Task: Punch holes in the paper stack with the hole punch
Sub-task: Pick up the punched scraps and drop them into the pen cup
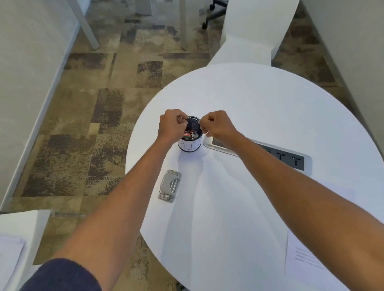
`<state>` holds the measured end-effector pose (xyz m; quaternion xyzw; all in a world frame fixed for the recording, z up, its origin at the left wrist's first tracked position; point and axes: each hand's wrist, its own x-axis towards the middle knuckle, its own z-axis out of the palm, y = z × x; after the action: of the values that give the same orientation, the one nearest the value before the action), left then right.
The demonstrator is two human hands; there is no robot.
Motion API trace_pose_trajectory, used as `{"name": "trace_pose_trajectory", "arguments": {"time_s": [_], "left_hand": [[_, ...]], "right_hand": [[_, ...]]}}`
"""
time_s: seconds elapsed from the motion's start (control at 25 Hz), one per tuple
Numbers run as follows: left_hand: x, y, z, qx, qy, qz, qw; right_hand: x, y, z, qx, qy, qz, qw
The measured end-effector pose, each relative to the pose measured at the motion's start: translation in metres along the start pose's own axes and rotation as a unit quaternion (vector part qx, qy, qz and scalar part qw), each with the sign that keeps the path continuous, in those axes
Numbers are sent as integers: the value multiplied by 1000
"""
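A grey and metal hole punch [169, 186] lies flat on the round white table [275, 106], near its left edge. A printed paper sheet [308, 260] rests at the table's near right, partly under my right forearm. Both hands hover over a small black mesh cup [191, 143] beyond the punch. My left hand [170, 126] has its fingers pinched together at the cup's left rim. My right hand [218, 126] is pinched the same way at the right rim. Whether either pinch holds something small is hidden. Neither hand touches the punch.
A recessed power socket panel [279, 154] sits in the table to the right of the cup. More papers [4, 256] lie on a low white surface at the near left. A white chair [257, 20] stands beyond the table, and an office stool base [215, 10] behind it.
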<state>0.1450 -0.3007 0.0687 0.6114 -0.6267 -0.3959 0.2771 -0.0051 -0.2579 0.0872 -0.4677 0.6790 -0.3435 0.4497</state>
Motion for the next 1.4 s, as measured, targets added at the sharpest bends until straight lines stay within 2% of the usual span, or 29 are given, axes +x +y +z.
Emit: {"name": "trace_pose_trajectory", "arguments": {"time_s": [0.16,0.36,0.44,0.56,0.68,0.88,1.04,1.24,1.4], "left_hand": [[-2,-4,-3,43,55,36,997],[-49,-12,-5,-43,135,68,988],[-83,-28,4,-72,147,59,985],[-133,-68,32,-53,90,11,995],[-173,-106,59,0,-30,-21,999],[-203,-111,73,107,-128,13,986],[-205,-104,80,199,-139,104,964],[-208,-98,88,276,-97,188,938],[-207,-95,90,340,-103,235,905]], "right_hand": [[20,1,3,-46,-12,3,999],[32,0,8,-136,-19,-32,990],[31,0,7,-136,-14,-32,990],[15,5,2,-93,-5,-37,995],[-17,28,-6,-33,24,-13,999],[-91,90,-26,19,75,57,995],[-137,124,-38,37,105,113,987],[-175,168,-32,-149,138,53,978],[-206,204,-18,-326,78,25,942]]}}
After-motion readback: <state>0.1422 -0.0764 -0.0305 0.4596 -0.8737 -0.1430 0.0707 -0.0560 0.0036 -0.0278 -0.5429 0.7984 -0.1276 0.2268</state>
